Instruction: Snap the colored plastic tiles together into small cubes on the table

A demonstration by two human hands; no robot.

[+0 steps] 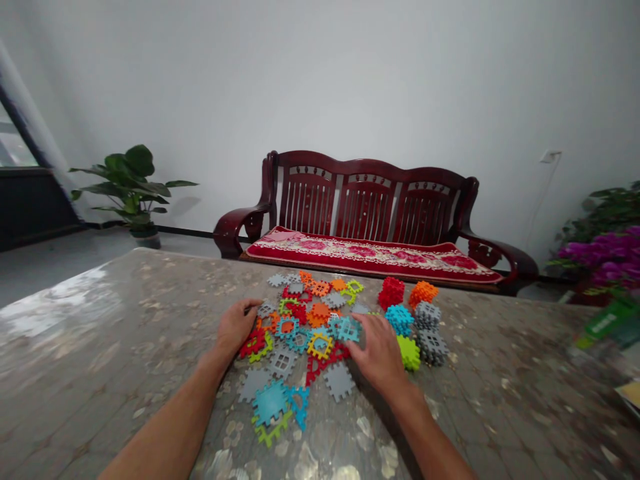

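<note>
A heap of flat interlocking plastic tiles [305, 327] in grey, blue, orange, red and lime lies in the middle of the marble-patterned table [125, 347]. My left hand [236, 328] rests on the heap's left edge, fingers curled down over a grey tile. My right hand [379, 350] lies on the heap's right side, its fingers closed round a light blue tile [349, 329]. Just right of that hand stand several assembled cubes: red [391, 292], orange [423, 292], blue [399, 319], two grey [429, 330] and a lime one [409, 352].
A dark red wooden bench [370, 220] with a red patterned cushion stands behind the table. A potted plant [131, 190] is on the floor at left. Purple flowers [607, 257] and green packaging [607, 323] sit at the right edge.
</note>
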